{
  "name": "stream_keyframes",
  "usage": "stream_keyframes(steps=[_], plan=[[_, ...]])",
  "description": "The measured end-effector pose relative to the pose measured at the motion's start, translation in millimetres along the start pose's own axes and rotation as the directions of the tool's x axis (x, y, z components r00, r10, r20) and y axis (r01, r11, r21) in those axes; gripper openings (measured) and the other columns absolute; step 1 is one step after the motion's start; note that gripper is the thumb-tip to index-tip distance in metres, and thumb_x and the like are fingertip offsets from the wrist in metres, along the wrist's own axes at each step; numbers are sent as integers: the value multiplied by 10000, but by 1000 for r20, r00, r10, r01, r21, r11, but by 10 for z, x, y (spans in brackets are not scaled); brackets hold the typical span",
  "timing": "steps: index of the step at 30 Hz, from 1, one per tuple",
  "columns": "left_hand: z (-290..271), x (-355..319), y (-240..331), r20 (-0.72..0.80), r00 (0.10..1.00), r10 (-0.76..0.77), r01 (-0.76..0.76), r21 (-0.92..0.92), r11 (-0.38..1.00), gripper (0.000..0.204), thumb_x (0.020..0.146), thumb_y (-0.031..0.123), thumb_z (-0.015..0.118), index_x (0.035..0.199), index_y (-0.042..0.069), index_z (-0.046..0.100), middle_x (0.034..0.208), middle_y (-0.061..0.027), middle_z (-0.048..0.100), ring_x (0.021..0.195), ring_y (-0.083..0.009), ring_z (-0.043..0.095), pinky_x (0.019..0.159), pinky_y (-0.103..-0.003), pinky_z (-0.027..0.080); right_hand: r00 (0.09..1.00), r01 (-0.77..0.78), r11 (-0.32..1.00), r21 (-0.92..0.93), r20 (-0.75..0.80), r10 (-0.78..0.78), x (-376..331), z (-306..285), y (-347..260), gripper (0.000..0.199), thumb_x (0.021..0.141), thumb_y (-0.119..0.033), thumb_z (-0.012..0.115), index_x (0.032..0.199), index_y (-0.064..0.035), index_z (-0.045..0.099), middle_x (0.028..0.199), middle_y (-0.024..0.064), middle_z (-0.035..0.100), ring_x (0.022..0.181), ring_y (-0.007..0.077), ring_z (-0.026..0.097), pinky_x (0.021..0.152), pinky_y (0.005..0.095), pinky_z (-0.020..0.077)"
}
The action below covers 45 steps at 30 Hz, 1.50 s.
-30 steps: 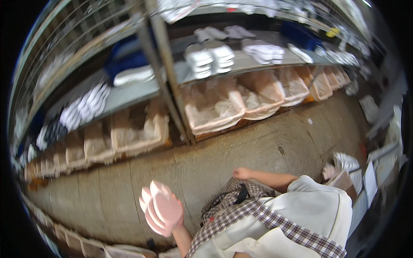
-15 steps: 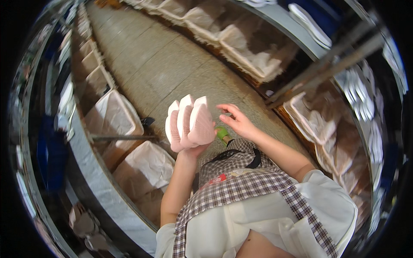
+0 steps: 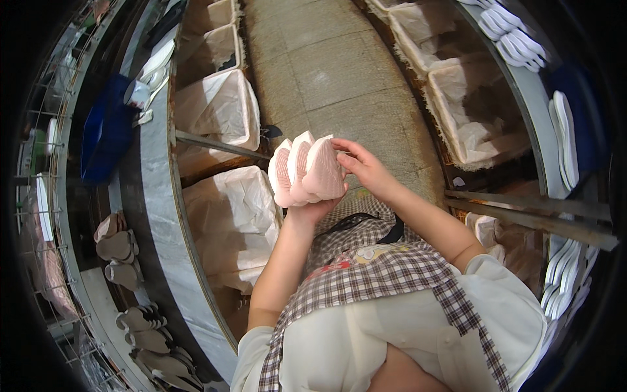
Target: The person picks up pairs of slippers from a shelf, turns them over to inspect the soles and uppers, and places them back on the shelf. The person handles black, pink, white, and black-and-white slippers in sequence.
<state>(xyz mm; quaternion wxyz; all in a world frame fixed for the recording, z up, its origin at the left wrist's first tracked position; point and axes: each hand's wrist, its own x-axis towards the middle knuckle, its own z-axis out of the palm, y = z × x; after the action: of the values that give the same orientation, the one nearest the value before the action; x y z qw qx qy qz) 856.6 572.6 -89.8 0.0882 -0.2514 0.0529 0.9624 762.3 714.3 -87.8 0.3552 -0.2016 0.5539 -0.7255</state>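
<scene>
A small stack of pink-and-white shoe soles [image 3: 321, 173] with ribbed pink faces is held upright in front of my apron. My left hand [image 3: 312, 210] is closed around the stack from below, its fingers mostly hidden behind the soles. At the right side of the stack, my right hand [image 3: 367, 171] has its thumb and fingers bent onto the edge of the rightmost sole. Both hands are above the walkway.
Lined bins [image 3: 251, 121] stand along the left of the tiled floor [image 3: 326, 65], others [image 3: 450, 144] along the right. A grey bench [image 3: 160, 209] bears soles and a blue crate [image 3: 108, 130]. White soles [image 3: 513, 39] lie on the right bench; a metal bar [image 3: 535, 206] juts inward.
My right hand has come in from beside the stack onto its right edge. The view has turned, so the aisle now runs more straight ahead. My left hand still holds the soles.
</scene>
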Motion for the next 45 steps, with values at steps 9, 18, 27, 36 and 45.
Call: stream_keyframes(steps=[9, 18, 27, 36, 45], plan=[[110, -63, 280, 357, 698, 620, -496, 866, 60, 518, 901, 343, 515, 1328, 82, 381, 1272, -106, 480, 1133, -241, 483, 953, -378, 402, 987, -159, 954, 253, 75, 144, 352, 273, -31, 452, 929, -278, 518, 1300, -40, 416, 1262, 95, 488, 1158, 188, 458, 961, 342, 376], [304, -608, 857, 20, 869, 494, -472, 331, 817, 415, 938, 285, 486, 1266, 36, 441, 1146, -113, 561, 1027, -209, 564, 857, -335, 480, 947, -263, 917, 300, 265, 184, 722, 933, -268, 528, 912, -259, 538, 1300, 59, 375, 1152, 158, 566, 1114, 214, 513, 973, 353, 378], [102, -556, 1261, 56, 766, 641, -534, 611, 584, 398, 912, 255, 529, 1234, 30, 467, 1115, -102, 575, 1010, -202, 564, 859, -328, 470, 943, -121, 990, -71, 302, 137, 824, 1150, -330, 876, 751, -274, 732, 1381, 60, 224, 1349, 223, 342, 1251, 298, 369, 1048, 383, 301], [-28, -499, 1385, 195, 690, 696, -543, 776, 321, 397, 892, 227, 558, 1226, 29, 475, 1121, -95, 570, 1014, -196, 554, 869, -327, 461, 928, -135, 990, 30, 355, 115, 865, 1012, -300, 946, 714, -159, 747, 1420, 17, 142, 1396, 191, 310, 1298, 263, 316, 1063, 370, 281], [-97, -479, 1329, 282, 663, 694, -521, 839, 157, 399, 873, 200, 586, 1218, 28, 484, 1127, -88, 565, 1017, -189, 544, 879, -325, 452, 917, -106, 994, -30, 383, 110, 886, 864, -277, 948, 701, -126, 730, 1426, 6, 134, 1425, 176, 269, 1327, 259, 263, 1081, 368, 241]])
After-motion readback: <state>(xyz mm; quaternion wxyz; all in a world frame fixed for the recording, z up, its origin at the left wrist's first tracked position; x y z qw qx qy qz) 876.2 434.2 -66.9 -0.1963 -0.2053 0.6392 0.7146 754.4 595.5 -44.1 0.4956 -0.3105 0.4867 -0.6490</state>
